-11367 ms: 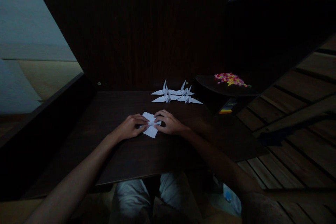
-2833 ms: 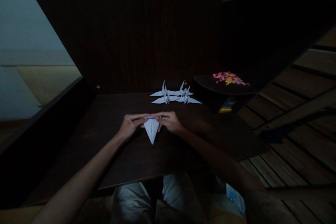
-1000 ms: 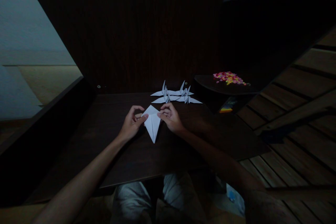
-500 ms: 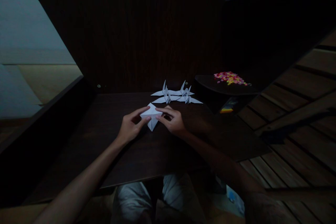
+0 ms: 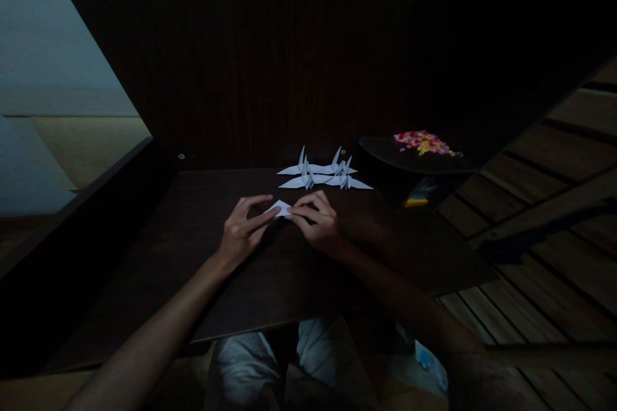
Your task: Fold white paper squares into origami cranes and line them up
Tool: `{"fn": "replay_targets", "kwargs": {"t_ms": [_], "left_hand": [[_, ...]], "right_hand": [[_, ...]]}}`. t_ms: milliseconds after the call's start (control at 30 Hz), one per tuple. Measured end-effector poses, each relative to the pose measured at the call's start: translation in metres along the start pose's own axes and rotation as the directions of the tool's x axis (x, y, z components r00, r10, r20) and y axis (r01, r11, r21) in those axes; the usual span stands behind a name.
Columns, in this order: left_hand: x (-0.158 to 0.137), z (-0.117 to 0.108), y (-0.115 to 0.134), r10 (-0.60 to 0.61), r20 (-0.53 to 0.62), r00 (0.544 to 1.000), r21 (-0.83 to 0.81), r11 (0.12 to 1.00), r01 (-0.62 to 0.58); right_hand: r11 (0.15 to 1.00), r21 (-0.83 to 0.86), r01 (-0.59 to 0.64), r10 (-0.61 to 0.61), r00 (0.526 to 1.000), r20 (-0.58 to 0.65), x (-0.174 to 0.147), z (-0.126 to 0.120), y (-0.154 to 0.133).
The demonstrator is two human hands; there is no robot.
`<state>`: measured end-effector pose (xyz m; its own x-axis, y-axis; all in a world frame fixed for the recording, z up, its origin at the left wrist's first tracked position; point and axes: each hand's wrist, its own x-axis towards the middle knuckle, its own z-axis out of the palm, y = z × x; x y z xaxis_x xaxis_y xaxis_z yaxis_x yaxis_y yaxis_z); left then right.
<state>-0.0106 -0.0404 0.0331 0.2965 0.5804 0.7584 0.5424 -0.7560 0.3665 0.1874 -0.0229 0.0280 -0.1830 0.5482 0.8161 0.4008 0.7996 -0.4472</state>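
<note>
A small piece of folded white paper [image 5: 279, 207], now showing as a low triangle, sits between my hands over the dark desk. My left hand [image 5: 241, 229] pinches its left side, the thumb and fingers closed at the edge. From the right, my right hand [image 5: 318, 223] presses its fingertips on the paper's other side, the remaining fingers curled. The paper's lower part is hidden or folded under. Just beyond my hands stand several white paper cranes [image 5: 308, 180] in two rows, wings spread and touching or overlapping.
A heap of small pink, red and yellow pieces [image 5: 423, 142] lies on a rounded dark shelf [image 5: 385, 153] at the right. Below the shelf is an item with a yellow edge [image 5: 417, 201]. A dark raised side panel [image 5: 87, 218] borders the desk [image 5: 159, 270] on the left.
The paper was a kite-like diamond with its point toward me; now that lower point is out of sight and a small triangle shows. My fingers have shifted closer together on it.
</note>
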Motion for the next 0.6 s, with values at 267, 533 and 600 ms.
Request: {"fn": "replay_targets", "kwargs": {"t_ms": [267,533,600], "left_hand": [[-0.002,0.003,-0.007,0.255,0.017,0.967,0.074,0.964,-0.256],[-0.005,0.005,-0.008,0.297,0.000,0.955,0.082,0.952,-0.296],[-0.005,0.006,-0.006,0.301,-0.002,0.954,0.089,0.950,-0.300]], "right_hand": [[0.952,-0.139,0.273,-0.271,0.962,0.033,-0.004,0.000,0.011],[0.930,-0.145,0.338,-0.328,0.941,0.084,-0.011,0.002,0.019],[0.929,-0.144,0.341,-0.331,0.940,0.088,-0.012,0.003,0.020]]}}
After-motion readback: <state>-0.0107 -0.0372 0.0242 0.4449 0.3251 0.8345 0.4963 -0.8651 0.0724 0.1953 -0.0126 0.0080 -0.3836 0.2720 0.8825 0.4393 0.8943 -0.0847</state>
